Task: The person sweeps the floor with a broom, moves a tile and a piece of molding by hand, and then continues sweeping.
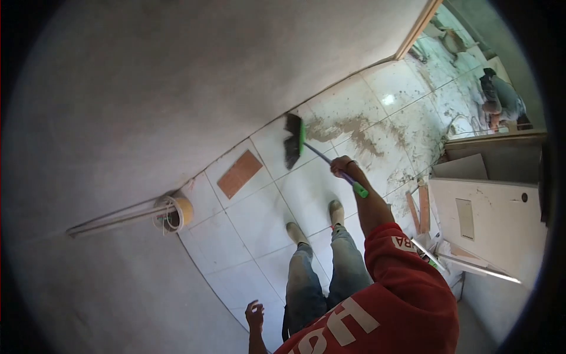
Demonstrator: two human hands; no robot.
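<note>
My right hand (pixel 348 168) is closed around the purple handle of a broom (pixel 293 141), with the handle's green end (pixel 360 190) sticking out past my wrist. The broom has a green head and dark bristles, and it is over the white tiles close to the wall. A patch of grey-brown dirt (pixel 354 130) is spread on the floor beside the bristles. Down at my side, my left hand (pixel 254 314) holds nothing, its fingers loosely bent and apart.
A brown tile (pixel 240 174) lies near the wall. In the corner stands a bucket (pixel 174 214) with long strips in it. A white cabinet (pixel 489 206) with loose boards is on the right. Beyond the doorway, a person (pixel 504 100) crouches on a dirty floor.
</note>
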